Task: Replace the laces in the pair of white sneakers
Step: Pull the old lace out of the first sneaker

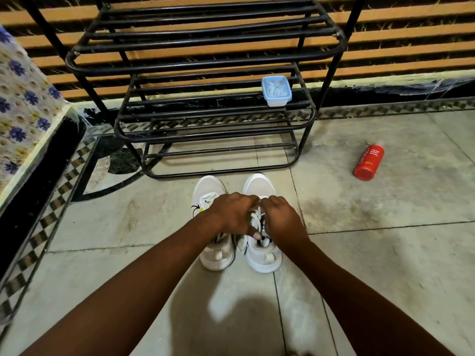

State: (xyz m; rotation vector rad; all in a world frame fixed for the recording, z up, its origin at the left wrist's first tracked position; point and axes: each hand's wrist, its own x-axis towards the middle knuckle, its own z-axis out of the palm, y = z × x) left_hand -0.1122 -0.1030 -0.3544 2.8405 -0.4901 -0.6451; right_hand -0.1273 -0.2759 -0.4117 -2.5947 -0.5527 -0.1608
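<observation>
Sneakers side by side on tiled floor, toes toward black rack (205,104); left sneaker (209,191), right sneaker (259,186); left hand (232,214) and right hand (281,217) both pinching white lace (254,217) over right sneaker.

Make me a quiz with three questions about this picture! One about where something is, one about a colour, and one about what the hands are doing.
1. Where is the small blue box?
A. on a shelf of the black rack
B. on the floor beside the shoes
C. inside a sneaker

2. What colour is the bottle lying on the floor?
A. green
B. red
C. yellow

3. What are the left hand and right hand doing?
A. resting flat on the floor
B. lifting the bottle
C. working at the laces of the right-side sneaker

Answers: 1 A, the box sits on the rack's bars. 2 B, the bottle is plainly red. 3 C, both hands meet over that sneaker's laces.
</observation>
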